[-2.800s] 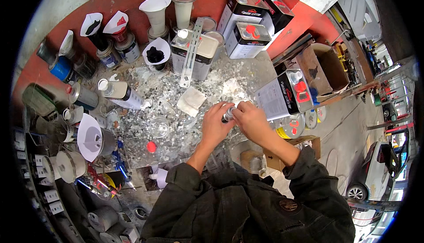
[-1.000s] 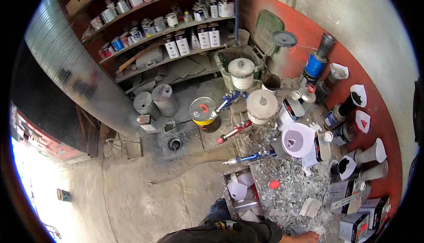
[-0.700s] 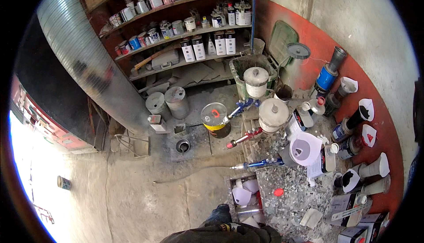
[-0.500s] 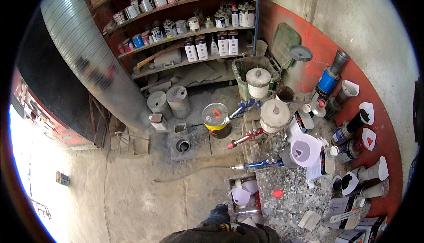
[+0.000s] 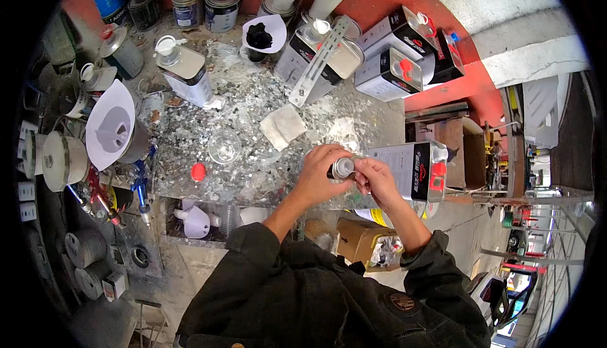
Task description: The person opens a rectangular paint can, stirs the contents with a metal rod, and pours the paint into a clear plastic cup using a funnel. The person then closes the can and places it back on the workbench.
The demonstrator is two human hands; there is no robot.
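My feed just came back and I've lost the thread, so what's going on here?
A person in a dark jacket is at a paint-spattered bench. Their left hand is wrapped around a small container with a grey round top, and the right hand's fingers are at its side; their exact grip is hard to tell. Beyond the hands lies a pale cloth; to the left are a clear cup and a red cap.
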